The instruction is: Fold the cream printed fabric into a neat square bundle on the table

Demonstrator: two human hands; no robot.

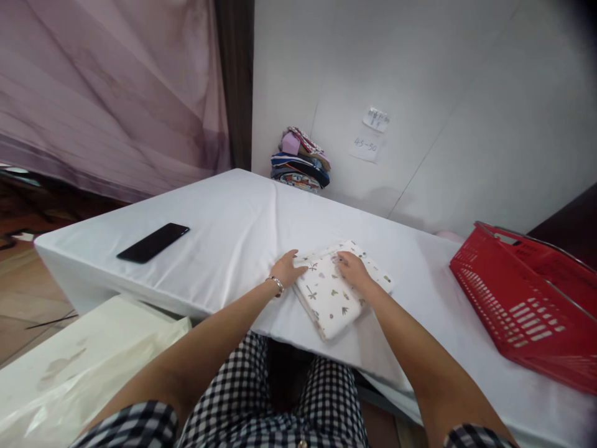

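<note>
1. White-draped surface (224,230) against a pale wall; pink curtain to the left.
2. Folded printed cloth (329,298) lies flat near the front edge, squared up.
3. Left hand (285,270), fingers spread, rests on the cloth's left edge, steadying it.
4. Right hand (353,269) presses flat on top, pinching nothing.
5. Black phone (153,242) well apart; red basket (527,298) at right; stacked fabrics (301,162) by the wall.

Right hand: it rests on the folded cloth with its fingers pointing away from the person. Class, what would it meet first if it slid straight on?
Probably only bare table past the cloth. The right hand aims up-left, roughly toward the fabric pile by the wall; depth is unclear.
</note>
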